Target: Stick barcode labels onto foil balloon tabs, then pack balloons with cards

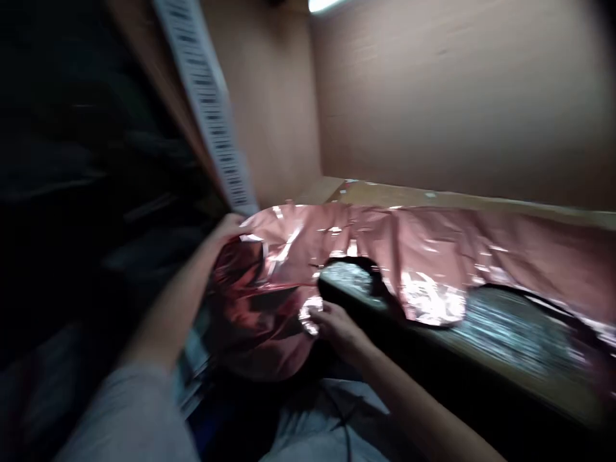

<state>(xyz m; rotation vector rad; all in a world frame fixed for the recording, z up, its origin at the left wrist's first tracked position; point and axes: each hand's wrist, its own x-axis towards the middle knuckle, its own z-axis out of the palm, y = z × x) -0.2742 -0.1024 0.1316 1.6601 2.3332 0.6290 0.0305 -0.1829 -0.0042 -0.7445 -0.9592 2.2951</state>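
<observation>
Head view: both hands, left hand [231,226] and right hand [337,328], closed on the crinkled shiny pink foil sheet [423,263] (blurred) draped over a wooden shelf [385,192].

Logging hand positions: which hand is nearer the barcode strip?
Left. The left hand grips the pink foil sheet just below the barcode strip; the right hand is lower, at the foil's edge.

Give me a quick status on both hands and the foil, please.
Left hand gripping pink foil sheet at its far edge. Right hand pinching near edge. Nothing between.
</observation>
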